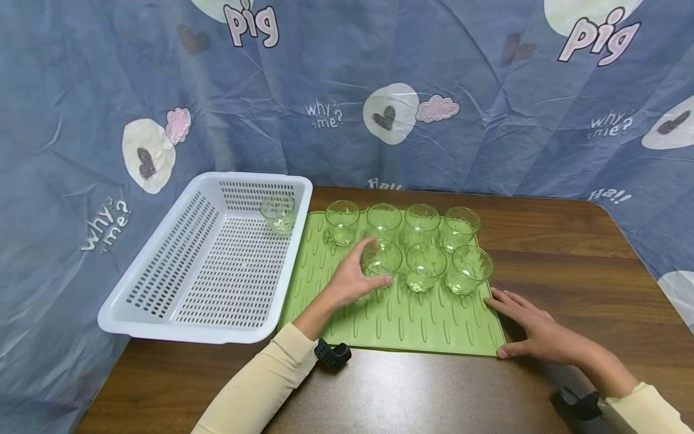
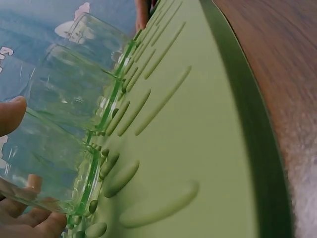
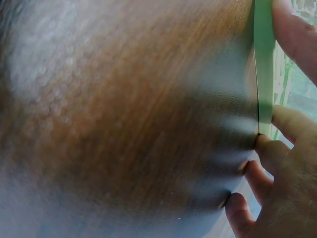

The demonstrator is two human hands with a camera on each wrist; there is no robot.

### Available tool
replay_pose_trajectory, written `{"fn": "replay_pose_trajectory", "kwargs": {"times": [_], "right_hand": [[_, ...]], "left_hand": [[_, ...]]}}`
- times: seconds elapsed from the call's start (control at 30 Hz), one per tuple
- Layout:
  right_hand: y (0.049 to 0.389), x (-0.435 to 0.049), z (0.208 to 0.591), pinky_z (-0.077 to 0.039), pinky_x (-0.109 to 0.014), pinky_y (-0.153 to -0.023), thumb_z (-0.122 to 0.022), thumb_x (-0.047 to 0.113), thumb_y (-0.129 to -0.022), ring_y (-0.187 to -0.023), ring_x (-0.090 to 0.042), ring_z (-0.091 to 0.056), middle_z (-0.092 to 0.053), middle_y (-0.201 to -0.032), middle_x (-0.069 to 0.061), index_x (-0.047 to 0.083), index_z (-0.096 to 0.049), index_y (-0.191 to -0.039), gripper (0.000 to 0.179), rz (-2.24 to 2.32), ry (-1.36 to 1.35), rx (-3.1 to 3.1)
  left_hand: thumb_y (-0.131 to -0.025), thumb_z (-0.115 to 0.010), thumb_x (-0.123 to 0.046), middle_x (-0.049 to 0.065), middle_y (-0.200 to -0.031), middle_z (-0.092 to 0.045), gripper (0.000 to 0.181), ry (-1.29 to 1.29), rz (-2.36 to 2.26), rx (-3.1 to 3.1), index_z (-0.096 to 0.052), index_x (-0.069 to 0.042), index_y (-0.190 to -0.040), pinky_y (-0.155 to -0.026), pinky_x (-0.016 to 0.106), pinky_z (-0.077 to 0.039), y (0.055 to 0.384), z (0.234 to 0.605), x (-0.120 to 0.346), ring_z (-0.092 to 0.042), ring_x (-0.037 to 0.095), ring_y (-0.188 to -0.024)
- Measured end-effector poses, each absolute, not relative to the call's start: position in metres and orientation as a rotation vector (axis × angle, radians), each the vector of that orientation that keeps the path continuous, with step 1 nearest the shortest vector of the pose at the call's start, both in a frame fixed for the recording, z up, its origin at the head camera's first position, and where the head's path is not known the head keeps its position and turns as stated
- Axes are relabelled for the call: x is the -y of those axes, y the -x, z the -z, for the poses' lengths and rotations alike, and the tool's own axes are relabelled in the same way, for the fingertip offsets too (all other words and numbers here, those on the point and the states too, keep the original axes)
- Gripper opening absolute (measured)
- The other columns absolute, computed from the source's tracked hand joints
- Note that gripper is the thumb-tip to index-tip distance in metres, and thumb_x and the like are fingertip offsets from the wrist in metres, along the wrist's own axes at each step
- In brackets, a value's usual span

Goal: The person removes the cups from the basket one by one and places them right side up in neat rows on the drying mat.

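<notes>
My left hand (image 1: 355, 274) curves round a clear drinking glass (image 1: 382, 260), thumb on the near side and fingers on the far side. In the left wrist view that glass (image 2: 44, 158) stands upright on a green ribbed mat (image 2: 213, 148), close beside another glass (image 2: 74, 87). It is the leftmost of three glasses in the front row. Behind them is a back row of several like glasses (image 1: 384, 220). My right hand (image 1: 537, 331) rests at the mat's right edge, fingers spread, with its thumb at the near corner. Its fingertips (image 3: 240, 208) touch the wooden table and the mat's rim.
A white perforated plastic basket (image 1: 238, 334) stands left of the mat, with one glass (image 1: 278, 215) in its far right corner. The brown wooden table (image 1: 542, 235) extends to the right. A blue printed cloth (image 1: 336, 78) hangs behind it.
</notes>
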State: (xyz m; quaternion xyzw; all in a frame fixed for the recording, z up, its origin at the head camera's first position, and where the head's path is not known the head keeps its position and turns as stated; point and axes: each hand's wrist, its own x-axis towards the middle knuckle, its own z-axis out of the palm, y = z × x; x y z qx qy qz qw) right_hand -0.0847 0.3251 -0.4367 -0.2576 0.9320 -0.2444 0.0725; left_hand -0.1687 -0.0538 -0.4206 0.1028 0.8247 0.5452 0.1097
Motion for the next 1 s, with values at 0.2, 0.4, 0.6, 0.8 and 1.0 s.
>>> {"fn": "replay_pose_trajectory", "kwargs": {"times": [0.2, 0.4, 0.6, 0.8, 1.0], "right_hand": [[0.0834, -0.3259, 0.4385, -0.031, -0.08, -0.091, -0.083, 0.042, -0.073, -0.137, 0.023, 0.002, -0.027, -0.165, -0.005, 0.018, -0.044, -0.15, 0.089, 0.748, 0.79, -2.806], [0.084, -0.3262, 0.4388, -0.032, -0.079, -0.091, -0.083, 0.042, -0.073, -0.138, 0.022, 0.001, -0.029, -0.164, -0.01, 0.017, -0.044, -0.15, 0.089, 0.748, 0.789, -2.802], [0.0848, -0.3256, 0.4386, -0.034, -0.079, -0.091, -0.084, 0.043, -0.073, -0.138, 0.022, 0.001, -0.031, -0.162, -0.013, 0.015, -0.045, -0.149, 0.09, 0.734, 0.803, -2.815], [0.085, -0.3249, 0.4379, -0.031, -0.08, -0.093, -0.083, 0.043, -0.074, -0.141, 0.016, -0.002, -0.031, -0.162, -0.016, 0.015, -0.044, -0.149, 0.089, 0.75, 0.781, -2.795], [0.0849, -0.3242, 0.4374, -0.032, -0.08, -0.092, -0.083, 0.042, -0.073, -0.143, 0.013, -0.004, -0.032, -0.161, -0.017, 0.015, -0.044, -0.149, 0.09, 0.736, 0.789, -2.805]], "left_hand": [[-0.077, -0.083, -0.019, 0.007, -0.155, -0.043, 0.094, -0.339, -1.62, -2.376, -0.03, -0.019, -0.155, -0.114, 0.057, -0.038, 0.1689, 0.4228, 0.0548, -0.044, 0.036, -0.139], [-0.076, -0.084, -0.018, 0.016, -0.157, -0.035, 0.097, -0.319, -1.668, -2.265, -0.028, -0.023, -0.156, -0.109, 0.057, -0.044, 0.1736, 0.4247, 0.0564, -0.049, 0.041, -0.131], [-0.076, -0.084, -0.017, 0.015, -0.153, -0.04, 0.099, -0.319, -1.669, -2.237, -0.027, -0.021, -0.156, -0.102, 0.048, -0.052, 0.1756, 0.4233, 0.0592, -0.059, 0.035, -0.117], [-0.077, -0.083, -0.016, 0.014, -0.151, -0.044, 0.097, -0.37, -1.616, -2.251, -0.027, -0.019, -0.156, -0.098, 0.045, -0.053, 0.1776, 0.4186, 0.0618, -0.062, 0.031, -0.109], [-0.077, -0.084, -0.018, 0.015, -0.151, -0.042, 0.098, -0.372, -1.585, -2.244, -0.026, -0.022, -0.156, -0.102, 0.048, -0.051, 0.1778, 0.4184, 0.0629, -0.059, 0.034, -0.116]]}}
